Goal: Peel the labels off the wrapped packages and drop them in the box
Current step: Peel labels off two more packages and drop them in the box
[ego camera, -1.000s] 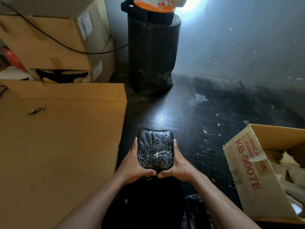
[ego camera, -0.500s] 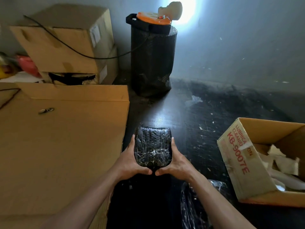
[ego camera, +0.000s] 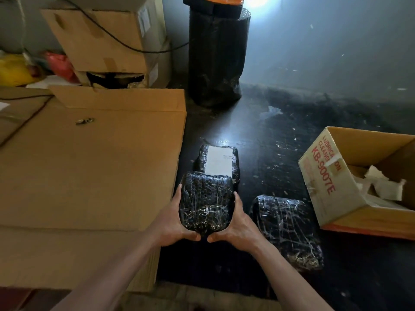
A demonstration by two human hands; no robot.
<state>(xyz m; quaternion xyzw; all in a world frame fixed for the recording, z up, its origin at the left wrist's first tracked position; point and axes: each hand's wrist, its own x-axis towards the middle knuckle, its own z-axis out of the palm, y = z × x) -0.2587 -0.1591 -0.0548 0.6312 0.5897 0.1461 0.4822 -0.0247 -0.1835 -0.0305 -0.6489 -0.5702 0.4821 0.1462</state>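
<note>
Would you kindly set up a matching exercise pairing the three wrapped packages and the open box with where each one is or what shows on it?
Things:
1. held package
2. far package
3. right package
4. open box

States:
A. holds crumpled white paper
B. white label on its top face
C. gripped by the left hand and right hand
D. lies on the dark floor beside the right forearm, no label showing

Pairs: 1-C, 2-B, 3-D, 4-A
</note>
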